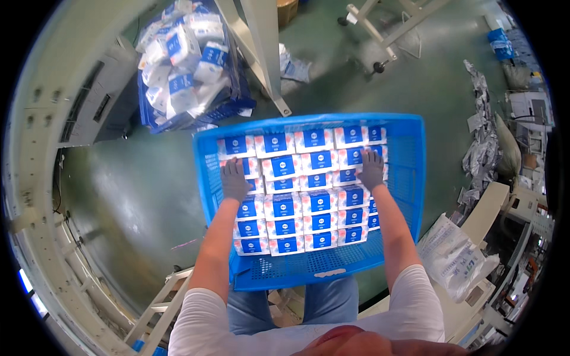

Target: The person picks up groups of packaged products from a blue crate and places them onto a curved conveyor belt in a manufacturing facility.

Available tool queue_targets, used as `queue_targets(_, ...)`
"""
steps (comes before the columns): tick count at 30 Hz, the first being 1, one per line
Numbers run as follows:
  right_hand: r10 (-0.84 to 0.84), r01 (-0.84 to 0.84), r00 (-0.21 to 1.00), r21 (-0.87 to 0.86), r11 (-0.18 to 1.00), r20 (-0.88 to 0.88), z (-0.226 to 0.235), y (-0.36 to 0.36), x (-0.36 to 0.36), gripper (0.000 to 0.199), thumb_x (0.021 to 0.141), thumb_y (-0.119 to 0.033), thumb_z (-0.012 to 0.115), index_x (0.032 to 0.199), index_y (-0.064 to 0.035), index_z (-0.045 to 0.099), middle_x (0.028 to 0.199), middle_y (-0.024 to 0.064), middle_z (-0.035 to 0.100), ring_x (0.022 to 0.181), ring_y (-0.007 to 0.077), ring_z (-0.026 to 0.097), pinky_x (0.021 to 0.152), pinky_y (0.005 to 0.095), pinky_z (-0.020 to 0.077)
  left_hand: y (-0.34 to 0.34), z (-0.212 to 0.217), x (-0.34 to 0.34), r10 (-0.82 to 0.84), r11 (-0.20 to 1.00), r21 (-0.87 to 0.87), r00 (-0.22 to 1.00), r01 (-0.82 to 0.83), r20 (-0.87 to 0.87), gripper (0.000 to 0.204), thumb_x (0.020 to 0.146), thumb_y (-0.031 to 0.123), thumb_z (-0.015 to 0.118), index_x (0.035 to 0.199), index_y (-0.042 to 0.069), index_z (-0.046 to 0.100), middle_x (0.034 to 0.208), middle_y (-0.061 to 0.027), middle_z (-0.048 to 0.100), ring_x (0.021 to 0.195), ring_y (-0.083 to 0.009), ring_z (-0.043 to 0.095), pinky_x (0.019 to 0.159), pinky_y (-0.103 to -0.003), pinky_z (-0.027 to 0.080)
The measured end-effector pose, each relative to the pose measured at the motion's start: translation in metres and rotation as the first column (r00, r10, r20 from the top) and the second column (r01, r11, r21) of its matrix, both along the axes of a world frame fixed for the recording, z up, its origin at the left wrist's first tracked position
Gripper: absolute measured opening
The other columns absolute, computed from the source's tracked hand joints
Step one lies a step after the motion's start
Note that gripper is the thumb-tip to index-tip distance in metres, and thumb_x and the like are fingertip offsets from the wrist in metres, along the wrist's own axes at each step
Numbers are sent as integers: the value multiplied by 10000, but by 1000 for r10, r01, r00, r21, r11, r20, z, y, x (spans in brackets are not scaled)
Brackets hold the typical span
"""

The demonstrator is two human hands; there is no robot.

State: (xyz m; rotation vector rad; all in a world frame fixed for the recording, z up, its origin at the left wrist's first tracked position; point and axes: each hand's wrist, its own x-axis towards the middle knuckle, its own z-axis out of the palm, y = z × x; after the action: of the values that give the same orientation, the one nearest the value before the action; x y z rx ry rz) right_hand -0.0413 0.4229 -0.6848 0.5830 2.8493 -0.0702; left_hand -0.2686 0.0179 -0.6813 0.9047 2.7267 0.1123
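Note:
A blue plastic crate (415, 178) in front of me holds rows of white tissue packs (285, 226) with blue labels and pinkish corners. My left hand (235, 180), in a grey glove, rests on the packs at the left end of a middle row, its fingers stretched forward. Across the crate, my right hand (371, 168), gloved the same way, lies on packs near the right end with fingers extended and slightly apart. Both palms face down and cover parts of the packs below. Nothing is lifted in either hand.
At the far left stands a dark blue crate (237, 105) heaped with loose packs. A pale metal leg (267, 65) comes down behind my crate. To the right are silvery wrapping (482, 139) and a white plastic bag (454, 258). A wheeled frame (380, 44) stands farther off.

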Motion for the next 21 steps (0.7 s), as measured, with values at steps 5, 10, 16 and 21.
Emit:
queue_targets(5, 33, -29, 997, 52, 998, -69, -28, 1, -29, 911, 510, -345, 882, 1284, -151, 443, 1234, 73, 448, 1219, 284, 398, 978, 474, 327, -17, -46, 12, -33, 999, 14, 970, 38, -242, 778, 601, 326, 804, 1259, 103, 456, 1222, -102, 470, 1210, -299, 432, 1032, -537, 313)
queue_targets(10, 34, -34, 999, 44, 998, -12, -41, -19, -27, 857, 559, -361, 871, 1289, -205, 451, 1265, 62, 436, 1241, 293, 396, 945, 529, 357, 18, -45, 9, 22, 1000, -3, 968, -23, -249, 693, 633, 281, 777, 1252, 165, 488, 1209, -63, 489, 1196, -279, 452, 961, -659, 303)
queue_targets(16, -28, -1, 978, -139, 990, -207, 59, -26, 2, 662, 592, -176, 809, 1191, -142, 531, 1228, 90, 488, 1204, 352, 416, 982, 537, 336, 3, 52, 30, 58, 981, 195, 980, -20, -192, 586, 612, 81, 684, 1176, 110, 530, 1170, -103, 508, 1151, -318, 471, 997, -616, 290)
queue_targets(21, 133, -103, 792, 85, 991, -596, 309, -45, -18, 646, 602, -124, 792, 1178, -99, 500, 1205, 124, 487, 1182, 379, 445, 997, 509, 361, -28, 325, 41, 198, 900, 436, 880, 11, -431, 449, 670, 105, 653, 1115, 145, 612, 1167, -69, 543, 1084, -299, 527, 1048, -630, 236)
